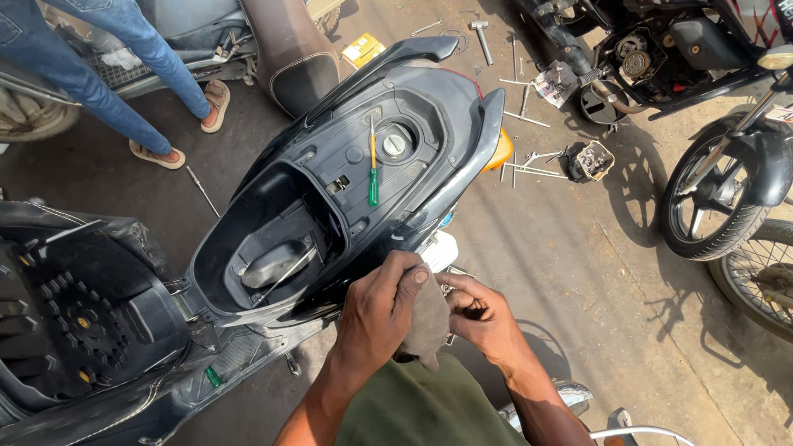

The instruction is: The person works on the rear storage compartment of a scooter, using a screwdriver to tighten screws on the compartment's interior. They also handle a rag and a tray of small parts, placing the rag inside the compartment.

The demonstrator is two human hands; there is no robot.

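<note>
- A grey-brown, dusty piece of cloth (425, 318) is gripped in the left hand (382, 307), thumb on top and fingers curled round it, close to the body.
- The right hand (481, 318) is held touching the cloth's far side, fingers bent narrowly; whether something small is pinched in them cannot be told.
- The step in hand is judged to be a wiping of the fingers or of a small part; a firmer pinch on the cloth would be called for next.
- Just ahead of the hands, the rim of a black plastic scooter body with its seat raised (462, 157) is seen, its open storage tub (273, 239) to the left.
- Beyond the left hand, a green-handled screwdriver (373, 169) is laid beside the round silver fuel cap (395, 145).
- Open room is left on the bare concrete floor (562, 272) to the right of the right hand.
- Farther off, scattered metal rods and spanners (529, 169), a hammer (481, 37) and a dismantled motorcycle (661, 49) are seen; a person's jeans-clad legs (124, 74) stand far left.
</note>
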